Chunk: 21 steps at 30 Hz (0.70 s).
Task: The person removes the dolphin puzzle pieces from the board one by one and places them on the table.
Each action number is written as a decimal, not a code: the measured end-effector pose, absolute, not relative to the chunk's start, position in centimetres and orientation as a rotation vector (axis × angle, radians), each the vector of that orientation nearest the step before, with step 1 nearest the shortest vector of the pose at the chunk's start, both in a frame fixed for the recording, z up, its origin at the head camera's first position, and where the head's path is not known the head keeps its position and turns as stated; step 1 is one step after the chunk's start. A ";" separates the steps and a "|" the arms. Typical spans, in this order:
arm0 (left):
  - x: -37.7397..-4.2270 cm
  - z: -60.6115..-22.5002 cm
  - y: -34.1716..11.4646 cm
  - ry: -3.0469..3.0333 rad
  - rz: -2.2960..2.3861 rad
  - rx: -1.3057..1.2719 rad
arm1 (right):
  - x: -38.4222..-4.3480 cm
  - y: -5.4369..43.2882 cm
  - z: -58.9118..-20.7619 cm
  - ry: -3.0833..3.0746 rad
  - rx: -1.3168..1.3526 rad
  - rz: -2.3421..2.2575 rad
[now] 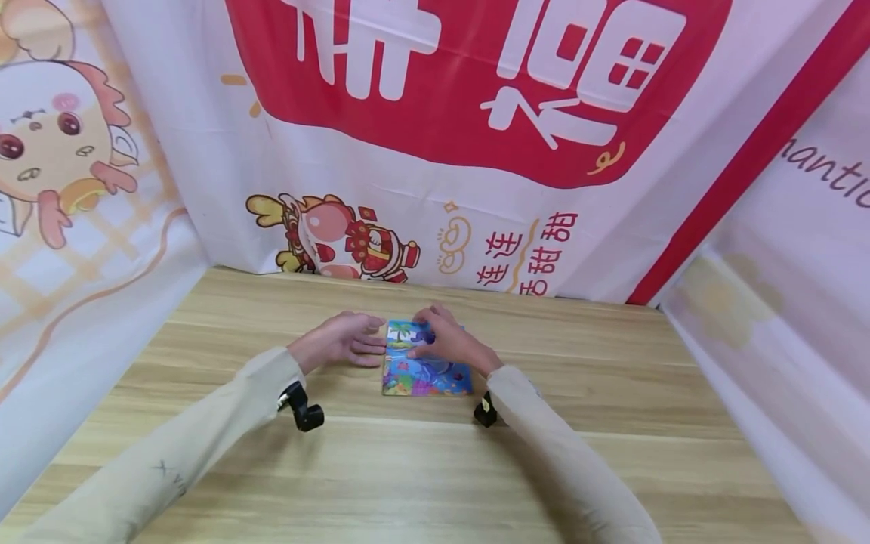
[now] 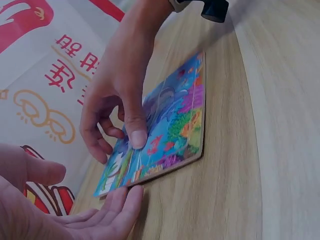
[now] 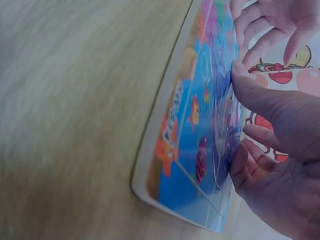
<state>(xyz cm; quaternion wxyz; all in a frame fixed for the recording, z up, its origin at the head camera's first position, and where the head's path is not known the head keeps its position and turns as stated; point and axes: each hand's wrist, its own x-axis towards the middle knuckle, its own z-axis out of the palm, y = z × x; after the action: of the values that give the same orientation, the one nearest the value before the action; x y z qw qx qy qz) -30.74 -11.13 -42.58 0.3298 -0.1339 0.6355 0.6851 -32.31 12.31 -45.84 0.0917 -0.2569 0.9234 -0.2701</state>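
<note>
A flat puzzle board (image 1: 401, 381) printed with a colourful sea scene lies on the wooden table. My left hand (image 1: 347, 340) is beside its left edge, palm turned inward; in the left wrist view its fingertips (image 2: 131, 197) touch that edge. Over the upper part of the board arches my right hand (image 1: 451, 341). Its thumb (image 2: 135, 125) rests on the picture, and the other fingers bend loosely toward the far side. Thumb and fingers (image 3: 240, 167) stand apart on the surface in the right wrist view. Part of the picture is hidden under that hand.
The wooden table (image 1: 394, 468) extends around the board. A printed white and red cloth (image 1: 435, 181) hangs behind it, with further cloth walls at left (image 1: 88, 302) and right (image 1: 782, 302). Black wrist cameras sit on both sleeves.
</note>
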 end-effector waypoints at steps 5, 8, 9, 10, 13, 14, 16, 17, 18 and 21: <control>-31.2 -42.7 -10.4 1.665 1.806 -0.409 | -32.5 12.2 -45.5 2.736 -0.759 -0.877; -31.5 -42.6 -10.1 1.695 1.789 -0.424 | -32.6 11.9 -45.3 2.721 -0.780 -0.896; -31.6 -42.6 -10.1 1.703 1.782 -0.427 | -32.7 11.8 -45.2 2.714 -0.781 -0.898; -31.6 -42.5 -10.0 1.709 1.776 -0.424 | -32.8 11.7 -45.2 2.709 -0.779 -0.890; -31.7 -42.4 -10.0 1.724 1.763 -0.396 | -32.9 11.5 -44.9 2.702 -0.757 -0.880; -31.8 -42.4 -10.1 1.727 1.765 -0.384 | -33.0 11.5 -44.8 2.704 -0.752 -0.878; -31.8 -42.5 -10.1 1.745 1.758 -0.331 | -33.1 11.4 -44.7 2.710 -0.744 -0.884; -31.8 -42.6 -10.1 1.759 1.752 -0.305 | -33.1 11.4 -44.7 2.713 -0.744 -0.887; -31.7 -42.7 -10.1 1.781 1.738 -0.275 | -33.1 11.4 -44.6 2.713 -0.744 -0.890; -31.6 -43.4 -10.2 1.826 1.698 -0.201 | -33.0 11.4 -44.7 2.705 -0.755 -0.866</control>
<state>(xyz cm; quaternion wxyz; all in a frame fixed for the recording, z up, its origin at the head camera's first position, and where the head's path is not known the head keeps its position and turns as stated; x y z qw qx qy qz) -31.56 -10.21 -43.37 0.3147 -0.0764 0.6927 0.6444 -33.04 11.39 -44.72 0.1012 -0.2554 0.9157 -0.2933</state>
